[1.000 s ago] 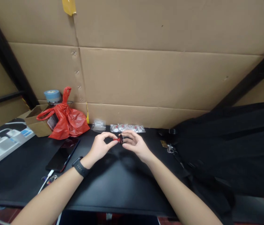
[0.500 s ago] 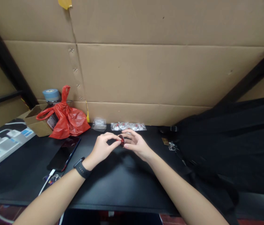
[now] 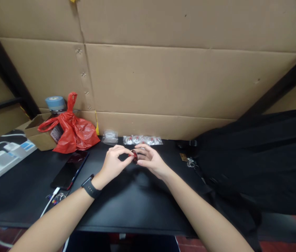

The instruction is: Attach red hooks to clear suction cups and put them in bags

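Note:
Between my hands, above the black tabletop [image 3: 127,210], is a small round disc [image 3: 135,156], dark red with a shiny rim and turned nearly edge-on; its exact kind is too small to make out. My left hand [image 3: 116,161], with a dark watch on its wrist, pinches a red part on the disc's face with thumb and forefinger. Curved around the rim from the other side is my right hand [image 3: 152,161], thumb below and fingers above. Behind them, by the cardboard wall, lie a row of round pieces in clear wrappers [image 3: 142,140] and some clear plastic packets [image 3: 110,137].
On the left are a red plastic bag [image 3: 76,134], a cardboard box [image 3: 40,134], a blue-lidded container [image 3: 55,103], a phone [image 3: 69,170] on a white cable and a power strip [image 3: 8,157]. A black bag [image 3: 258,161] covers the right side, with keys [image 3: 190,162] beside it.
The view has shifted slightly, so the whole scene sits a little higher and further left. Both hands keep their hold on the disc, which looks turned a little.

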Demonstrator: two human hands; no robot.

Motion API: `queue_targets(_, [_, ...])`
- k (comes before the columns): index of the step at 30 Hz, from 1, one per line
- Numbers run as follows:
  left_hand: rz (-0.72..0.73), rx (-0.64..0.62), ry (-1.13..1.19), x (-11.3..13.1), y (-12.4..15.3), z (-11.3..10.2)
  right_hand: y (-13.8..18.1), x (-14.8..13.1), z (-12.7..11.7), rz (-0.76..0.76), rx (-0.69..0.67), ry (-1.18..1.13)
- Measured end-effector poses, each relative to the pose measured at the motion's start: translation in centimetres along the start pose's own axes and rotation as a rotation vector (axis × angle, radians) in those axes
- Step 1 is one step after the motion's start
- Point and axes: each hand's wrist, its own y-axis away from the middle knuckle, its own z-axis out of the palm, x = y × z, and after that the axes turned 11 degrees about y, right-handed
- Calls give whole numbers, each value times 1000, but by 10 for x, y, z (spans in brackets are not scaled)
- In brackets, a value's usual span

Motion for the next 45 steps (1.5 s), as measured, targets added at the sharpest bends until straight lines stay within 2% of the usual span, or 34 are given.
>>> queue_targets(7, [-52, 29, -133, 4, 3, 3, 0, 2, 1, -2, -5, 12])
queue_targets(25, [11, -17, -77, 2, 5, 5, 0, -1, 2, 26, 34, -26])
queue_targets(37, [6, -74, -25, 0, 2, 0, 0, 3, 7, 43, 123, -23])
queue_targets(45, [-40, -51, -49, -2, 2, 1, 0, 1, 7, 18, 104, 32])
